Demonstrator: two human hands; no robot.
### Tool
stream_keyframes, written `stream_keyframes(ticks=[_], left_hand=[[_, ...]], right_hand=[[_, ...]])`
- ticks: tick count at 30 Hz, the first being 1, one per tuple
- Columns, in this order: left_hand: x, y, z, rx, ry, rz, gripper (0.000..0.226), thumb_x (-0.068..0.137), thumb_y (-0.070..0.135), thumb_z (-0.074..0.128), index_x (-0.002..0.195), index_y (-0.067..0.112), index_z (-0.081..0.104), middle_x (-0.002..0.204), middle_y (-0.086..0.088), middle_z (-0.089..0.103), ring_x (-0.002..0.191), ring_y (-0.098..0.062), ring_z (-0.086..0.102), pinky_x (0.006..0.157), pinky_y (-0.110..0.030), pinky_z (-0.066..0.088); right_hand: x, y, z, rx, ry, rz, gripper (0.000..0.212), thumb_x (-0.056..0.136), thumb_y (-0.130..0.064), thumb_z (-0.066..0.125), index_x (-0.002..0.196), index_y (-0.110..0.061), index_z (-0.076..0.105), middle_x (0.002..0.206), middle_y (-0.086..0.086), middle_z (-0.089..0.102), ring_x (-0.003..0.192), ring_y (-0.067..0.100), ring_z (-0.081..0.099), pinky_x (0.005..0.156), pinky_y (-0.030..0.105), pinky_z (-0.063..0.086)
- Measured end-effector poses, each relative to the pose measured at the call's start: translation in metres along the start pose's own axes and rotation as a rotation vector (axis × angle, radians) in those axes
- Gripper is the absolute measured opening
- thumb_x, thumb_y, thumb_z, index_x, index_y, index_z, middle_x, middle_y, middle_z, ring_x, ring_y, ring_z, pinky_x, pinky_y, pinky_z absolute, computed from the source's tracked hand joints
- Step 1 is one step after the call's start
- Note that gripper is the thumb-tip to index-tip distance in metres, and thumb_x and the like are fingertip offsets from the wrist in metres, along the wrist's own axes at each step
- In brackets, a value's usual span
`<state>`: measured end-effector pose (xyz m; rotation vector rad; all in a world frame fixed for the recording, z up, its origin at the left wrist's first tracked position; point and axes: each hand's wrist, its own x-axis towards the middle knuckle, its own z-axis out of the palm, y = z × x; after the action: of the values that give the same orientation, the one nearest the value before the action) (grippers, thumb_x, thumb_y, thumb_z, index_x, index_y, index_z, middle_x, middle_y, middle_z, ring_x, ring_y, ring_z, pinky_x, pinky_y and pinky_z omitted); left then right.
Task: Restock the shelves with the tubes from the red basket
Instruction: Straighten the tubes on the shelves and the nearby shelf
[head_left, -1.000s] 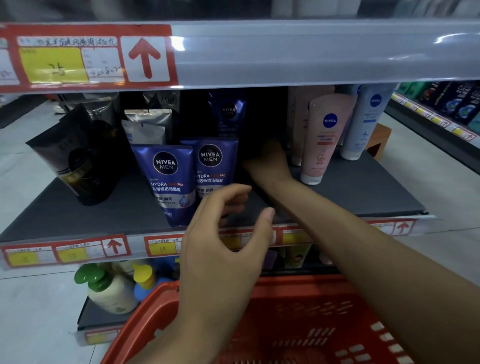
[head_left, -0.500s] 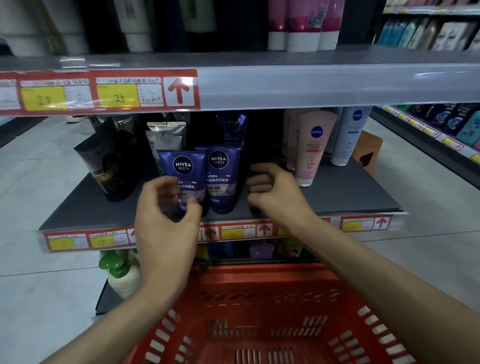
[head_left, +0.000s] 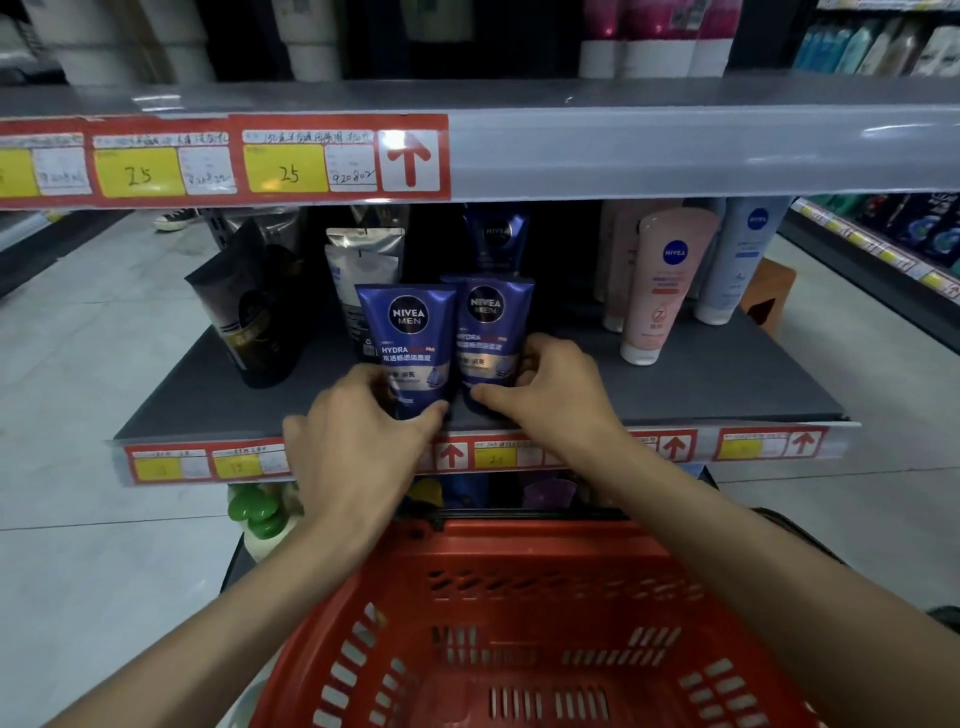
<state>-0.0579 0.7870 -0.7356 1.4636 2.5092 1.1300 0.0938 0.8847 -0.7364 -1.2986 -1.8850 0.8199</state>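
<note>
Two blue Nivea Men tubes stand cap-down side by side at the front of the grey shelf (head_left: 727, 384). My left hand (head_left: 358, 441) grips the base of the left blue tube (head_left: 408, 338), thumb on its front. My right hand (head_left: 550, 395) wraps around the bottom of the right blue tube (head_left: 488, 332). A third blue tube (head_left: 496, 234) stands behind them. The red basket (head_left: 519, 623) sits below my forearms; its visible inside shows no tubes.
Black tubes (head_left: 254, 312) and a silver tube (head_left: 363, 260) stand to the left, pink tube (head_left: 665, 286) and white tube (head_left: 737, 260) to the right. An upper shelf rail (head_left: 623, 145) with price tags overhangs. A green-capped bottle (head_left: 260, 514) sits on the lower shelf.
My right hand has come back from deep in the shelf to the right blue tube. My left hand moved forward and closed on the left tube. The view pulled back and up.
</note>
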Motion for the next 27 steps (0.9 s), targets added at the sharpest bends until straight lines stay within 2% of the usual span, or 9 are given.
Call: stream_keyframes(ticks=[3,7,10,15,19,24,27], left_hand=[[0.005,0.008,0.002,0.036,-0.030,0.011,0.044,0.073,0.065,0.072,0.097,0.028,0.068,0.090,0.006,0.075,0.091,-0.024,0.070,0.087,-0.043,0.050],[0.010,0.023,0.007,0.005,-0.115,-0.055,0.048,0.068,0.062,0.079,0.099,0.026,0.067,0.093,0.002,0.075,0.089,-0.028,0.070,0.069,-0.037,0.055],[0.014,0.032,0.014,-0.029,-0.120,-0.092,0.048,0.069,0.058,0.082,0.102,0.026,0.067,0.097,0.000,0.074,0.092,-0.031,0.069,0.070,-0.037,0.052],[0.019,0.050,0.034,-0.057,-0.102,-0.144,0.054,0.070,0.056,0.083,0.109,0.024,0.066,0.105,-0.003,0.073,0.098,-0.033,0.068,0.072,-0.035,0.047],[0.031,0.065,0.048,-0.075,-0.118,-0.190,0.053,0.070,0.054,0.085,0.109,0.021,0.068,0.106,-0.004,0.073,0.099,-0.032,0.069,0.070,-0.033,0.042],[0.044,0.075,0.064,-0.106,-0.111,-0.252,0.056,0.071,0.051,0.087,0.112,0.018,0.067,0.114,-0.008,0.072,0.106,-0.034,0.068,0.074,-0.034,0.045],[0.051,0.077,0.071,-0.152,-0.106,-0.284,0.056,0.072,0.051,0.086,0.114,0.018,0.068,0.115,-0.007,0.072,0.105,-0.032,0.069,0.073,-0.033,0.045]], right_hand=[[-0.002,0.010,-0.018,-0.038,0.029,0.016,0.030,0.074,-0.031,0.087,0.098,-0.023,0.071,0.071,-0.013,0.066,0.066,0.003,0.061,0.067,0.028,0.053],[-0.008,0.024,-0.040,-0.060,0.061,0.047,0.031,0.074,-0.031,0.087,0.098,-0.022,0.070,0.075,-0.010,0.071,0.069,0.008,0.066,0.073,0.037,0.059],[-0.013,0.028,-0.051,-0.080,0.060,0.060,0.032,0.075,-0.031,0.087,0.100,-0.022,0.069,0.076,-0.008,0.072,0.072,0.008,0.068,0.074,0.037,0.059],[-0.021,0.031,-0.064,-0.065,0.023,0.055,0.031,0.078,-0.028,0.086,0.104,-0.022,0.069,0.083,-0.011,0.073,0.076,0.001,0.068,0.072,0.024,0.054],[-0.023,0.035,-0.064,-0.034,0.021,0.055,0.035,0.078,-0.027,0.087,0.109,-0.021,0.070,0.089,-0.011,0.075,0.079,0.000,0.070,0.080,0.029,0.059],[-0.022,0.043,-0.062,0.056,0.016,0.069,0.035,0.077,-0.026,0.088,0.107,-0.022,0.071,0.094,-0.010,0.077,0.086,0.001,0.072,0.087,0.037,0.061],[-0.023,0.045,-0.062,0.099,0.010,0.073,0.035,0.076,-0.024,0.088,0.107,-0.022,0.071,0.096,-0.010,0.077,0.088,0.000,0.072,0.088,0.034,0.060]])
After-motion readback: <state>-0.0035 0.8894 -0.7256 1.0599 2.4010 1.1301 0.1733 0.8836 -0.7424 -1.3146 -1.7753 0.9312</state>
